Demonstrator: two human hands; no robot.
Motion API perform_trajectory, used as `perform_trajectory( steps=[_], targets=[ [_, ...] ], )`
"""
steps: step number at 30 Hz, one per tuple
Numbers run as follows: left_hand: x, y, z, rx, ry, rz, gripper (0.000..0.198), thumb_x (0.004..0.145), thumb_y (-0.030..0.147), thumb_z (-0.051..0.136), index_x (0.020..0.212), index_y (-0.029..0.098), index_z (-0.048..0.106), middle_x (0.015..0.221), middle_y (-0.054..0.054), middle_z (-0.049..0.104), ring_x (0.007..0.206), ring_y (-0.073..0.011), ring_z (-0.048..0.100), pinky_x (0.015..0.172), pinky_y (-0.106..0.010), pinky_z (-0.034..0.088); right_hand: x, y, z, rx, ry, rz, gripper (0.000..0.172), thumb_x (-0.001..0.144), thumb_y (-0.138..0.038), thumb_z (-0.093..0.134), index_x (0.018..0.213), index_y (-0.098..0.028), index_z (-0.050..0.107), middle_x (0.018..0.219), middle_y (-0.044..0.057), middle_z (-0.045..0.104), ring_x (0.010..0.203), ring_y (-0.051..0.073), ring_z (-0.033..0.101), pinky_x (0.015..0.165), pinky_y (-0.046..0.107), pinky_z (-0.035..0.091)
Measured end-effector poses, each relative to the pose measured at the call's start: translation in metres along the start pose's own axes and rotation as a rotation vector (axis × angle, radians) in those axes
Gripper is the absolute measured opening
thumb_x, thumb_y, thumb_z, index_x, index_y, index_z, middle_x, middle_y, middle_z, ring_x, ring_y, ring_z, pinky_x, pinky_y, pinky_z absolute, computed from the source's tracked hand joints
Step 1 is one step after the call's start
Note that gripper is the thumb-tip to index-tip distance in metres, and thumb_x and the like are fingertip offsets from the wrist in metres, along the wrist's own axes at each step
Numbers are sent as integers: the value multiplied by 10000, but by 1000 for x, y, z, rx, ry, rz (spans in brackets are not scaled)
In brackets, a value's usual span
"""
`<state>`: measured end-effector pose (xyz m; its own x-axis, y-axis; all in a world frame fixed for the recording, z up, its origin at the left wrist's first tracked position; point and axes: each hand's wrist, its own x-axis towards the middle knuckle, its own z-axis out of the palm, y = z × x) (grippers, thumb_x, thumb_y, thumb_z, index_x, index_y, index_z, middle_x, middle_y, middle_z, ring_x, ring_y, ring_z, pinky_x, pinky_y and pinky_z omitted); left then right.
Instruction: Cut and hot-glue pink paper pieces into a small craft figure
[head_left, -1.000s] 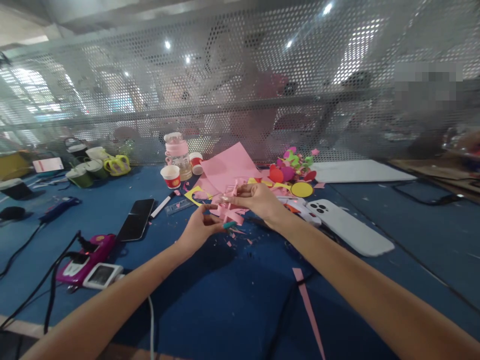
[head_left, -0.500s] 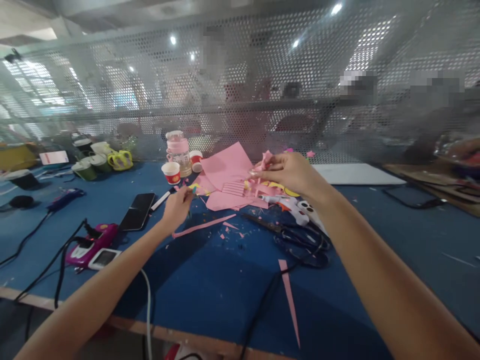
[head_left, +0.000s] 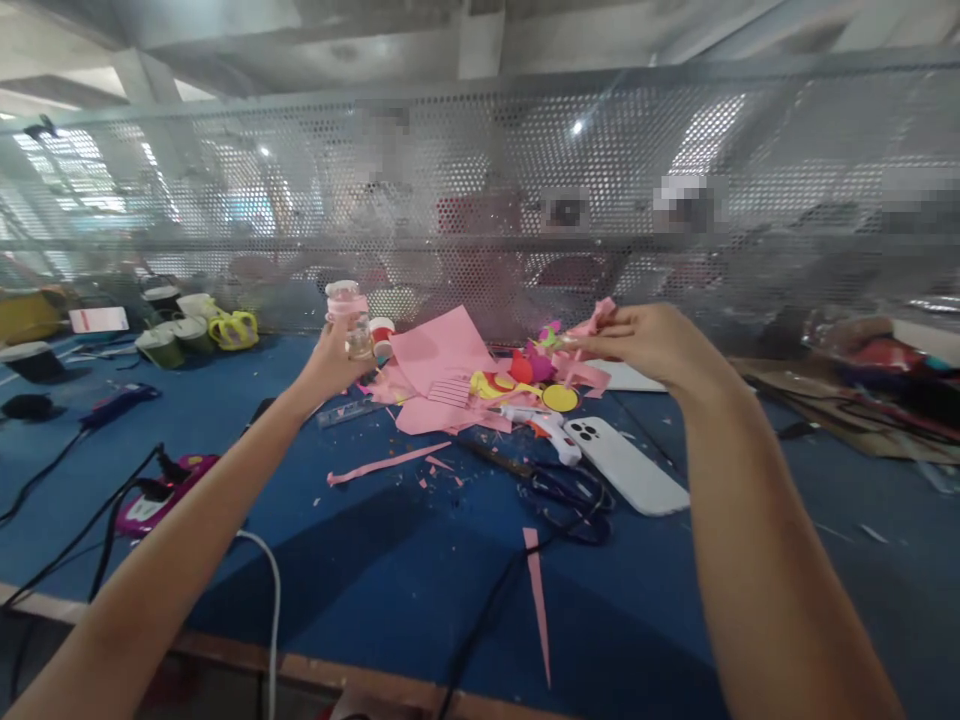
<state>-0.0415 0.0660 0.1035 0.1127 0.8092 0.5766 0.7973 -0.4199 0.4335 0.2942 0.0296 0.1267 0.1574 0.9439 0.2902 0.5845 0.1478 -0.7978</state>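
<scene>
My left hand (head_left: 330, 357) is curled around the left side of a clear bottle (head_left: 361, 338) with a pink collar and white cap, which stands on the table. Its palm hides what lies directly behind it. At the right, my right hand (head_left: 649, 345) pinches a crumpled pink paper piece (head_left: 602, 312), raised above the pile. Between the hands, pink paper sheets (head_left: 442, 350) lie stacked, one with parallel slits. Near the right hand are magenta and red pieces (head_left: 534, 365), a yellow disc (head_left: 560, 398) and a white glue gun (head_left: 551, 428).
Scissors (head_left: 536, 480) and a white phone (head_left: 626, 465) lie in front of the pile. A red-and-white paper cup (head_left: 382, 338) stands beside the bottle. A magenta power strip (head_left: 157, 500) with cords is at left. Pink scraps (head_left: 538, 600) lie nearby; a perforated metal screen (head_left: 480, 200) stands behind.
My left hand has moved up and forward to the bottle, covering the front paper cup. My right hand has shifted right with the pink paper, uncovering the colourful pieces and white phone.
</scene>
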Motion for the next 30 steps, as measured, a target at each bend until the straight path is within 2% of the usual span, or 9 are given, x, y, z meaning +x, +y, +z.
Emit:
perform_trajectory(
  steps=[3,6,9,12,15,17,22,28,30],
  targets=[
    [22,9,-12,192,5,36,387,680,180,556,1065,142,558,1158,-124,529,1059,-266,501,925,-396,352,5,2,8,34,34,-33,207,555,-310,693,645,-137,623,739,127,692,725,232,648,643,326,473],
    [34,24,-11,145,-7,1,378,700,161,518,1074,144,570,958,-87,639,953,-239,567,885,-384,381,10,3,39,130,9,-45,244,525,-356,712,569,-159,575,658,87,681,642,213,642,546,293,481],
    [34,33,10,-115,-144,34,478,640,213,620,1112,174,555,1032,-94,635,922,-226,589,823,-332,427,11,7,84,169,-90,-51,281,510,-368,722,519,-168,525,591,68,659,631,212,639,510,265,471],
    [26,37,41,-357,-301,-75,636,493,196,739,1102,153,564,1106,-163,602,920,-255,600,740,-319,469,9,11,120,223,-130,-17,255,583,-369,672,586,-170,513,636,65,667,633,205,644,497,261,479],
    [14,38,66,-707,-474,-309,527,473,143,744,985,137,617,975,-171,657,796,-227,640,623,-306,499,5,12,134,241,-177,-38,221,641,-364,628,679,-168,535,712,59,679,604,180,644,501,260,490],
    [9,37,77,-900,-543,-374,444,486,125,739,919,139,640,879,-137,688,695,-197,650,583,-294,501,2,10,134,225,-224,-73,193,604,-308,668,684,-167,563,668,42,672,595,183,642,521,265,491],
    [7,34,90,-957,-434,-386,294,438,47,745,708,116,654,638,-57,686,580,-168,633,583,-287,506,-6,4,136,149,-207,-138,261,493,-220,750,691,-156,591,637,43,654,704,220,636,639,297,477],
    [11,28,90,-975,-197,-419,147,570,58,682,689,116,616,579,-6,650,551,-111,616,623,-244,506,14,22,127,157,-264,-230,397,611,-344,691,901,-133,520,914,123,650,778,179,631,650,273,490],
    [14,24,87,-973,-138,-430,162,593,52,667,730,113,606,582,2,642,548,-103,614,628,-242,506,28,40,108,-34,-98,-250,358,626,-338,684,880,-138,528,877,116,655,800,187,624,709,301,478]
  ],
)
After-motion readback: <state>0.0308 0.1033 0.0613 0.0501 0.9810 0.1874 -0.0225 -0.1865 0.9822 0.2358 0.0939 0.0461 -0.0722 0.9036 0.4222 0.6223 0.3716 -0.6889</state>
